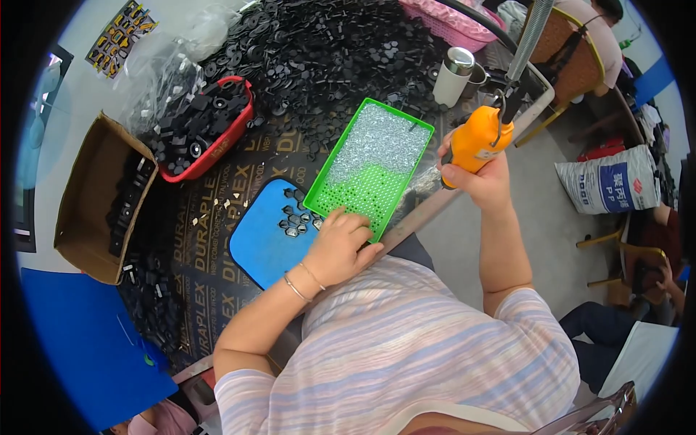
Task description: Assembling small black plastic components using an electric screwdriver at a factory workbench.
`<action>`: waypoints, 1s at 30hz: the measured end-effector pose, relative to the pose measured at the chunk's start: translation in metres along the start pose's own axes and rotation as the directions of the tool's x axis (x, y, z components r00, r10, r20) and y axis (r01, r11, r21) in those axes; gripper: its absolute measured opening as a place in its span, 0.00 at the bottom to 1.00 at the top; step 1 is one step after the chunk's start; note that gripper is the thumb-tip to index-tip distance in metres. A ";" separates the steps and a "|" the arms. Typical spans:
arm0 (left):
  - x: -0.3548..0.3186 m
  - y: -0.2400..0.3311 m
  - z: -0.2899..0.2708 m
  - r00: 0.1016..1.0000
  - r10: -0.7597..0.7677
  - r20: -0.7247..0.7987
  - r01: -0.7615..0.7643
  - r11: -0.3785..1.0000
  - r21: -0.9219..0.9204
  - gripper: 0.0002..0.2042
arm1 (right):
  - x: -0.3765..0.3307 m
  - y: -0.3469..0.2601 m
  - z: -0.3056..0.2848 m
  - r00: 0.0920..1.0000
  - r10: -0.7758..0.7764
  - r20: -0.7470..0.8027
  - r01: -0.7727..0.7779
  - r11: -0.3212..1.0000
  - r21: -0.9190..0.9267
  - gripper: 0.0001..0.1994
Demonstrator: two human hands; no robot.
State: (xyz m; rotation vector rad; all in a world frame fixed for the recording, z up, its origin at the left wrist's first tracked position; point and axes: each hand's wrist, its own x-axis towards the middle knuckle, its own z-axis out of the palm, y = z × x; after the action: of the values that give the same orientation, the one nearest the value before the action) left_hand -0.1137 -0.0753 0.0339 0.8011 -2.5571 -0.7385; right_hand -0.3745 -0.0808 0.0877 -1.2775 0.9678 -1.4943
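My right hand (475,170) is wrapped round an orange electric screwdriver (484,138), which hangs from a coiled spring (533,36) at the table's right edge. My left hand (339,246) rests over the near left edge of a green tray (313,190), fingers bent and a little apart, thumb out to the side. Small silvery screws (384,138) fill the tray's far part; its near part shows bare perforated green. Beside the left hand lies a blue mat (259,235) with several black hexagonal pieces (296,217) on it, partly covered by that hand.
A large heap of black parts (312,58) covers the far table. A red basket (243,119) and a cardboard box (87,196) stand left, both with black parts. A cup (453,78) stands far right. A white sack (609,181) and chairs are beyond the table's right edge.
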 end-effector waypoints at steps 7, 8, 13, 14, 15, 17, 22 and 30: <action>0.059 -0.050 -0.018 0.875 -0.134 0.465 0.205 0.973 -0.106 0.11 | -0.001 0.004 0.004 0.999 0.008 0.037 -0.008 1.000 0.022 0.20; 0.071 -0.055 -0.021 0.733 -0.333 0.593 0.565 0.784 -0.258 0.11 | -0.001 0.003 0.005 0.999 0.006 0.036 -0.007 1.000 0.023 0.20; 0.102 -0.073 -0.024 0.733 -0.575 0.362 0.678 0.587 -0.441 0.09 | -0.004 -0.001 0.002 1.000 0.009 -0.009 -0.009 0.999 0.034 0.20; 0.105 -0.070 -0.025 0.751 -0.589 0.298 0.653 0.593 -0.471 0.08 | -0.004 -0.002 0.000 1.000 0.011 -0.013 -0.011 0.999 0.032 0.20; 0.106 -0.069 -0.025 0.751 -0.600 0.274 0.647 0.586 -0.488 0.07 | -0.004 -0.002 -0.002 1.000 0.013 -0.014 -0.013 1.000 0.019 0.20; 0.106 -0.066 -0.027 0.729 -0.598 0.335 0.669 0.514 -0.537 0.07 | -0.003 -0.002 -0.003 1.000 0.014 -0.014 -0.014 1.000 0.006 0.20; 0.103 -0.063 -0.019 0.668 -0.549 0.502 0.738 0.402 -0.543 0.07 | 0.005 0.002 0.005 1.000 0.020 0.011 -0.020 1.000 0.023 0.19; 0.099 -0.066 -0.016 0.863 -0.482 0.150 0.443 0.582 -0.682 0.08 | -0.001 0.006 0.008 0.996 0.066 -0.060 -0.064 0.997 0.045 0.20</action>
State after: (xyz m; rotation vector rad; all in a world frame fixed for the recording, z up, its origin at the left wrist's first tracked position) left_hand -0.1550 -0.1873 0.0265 1.1783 -1.7345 -1.6910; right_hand -0.3661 -0.0817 0.0831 -1.1649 1.0029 -1.5038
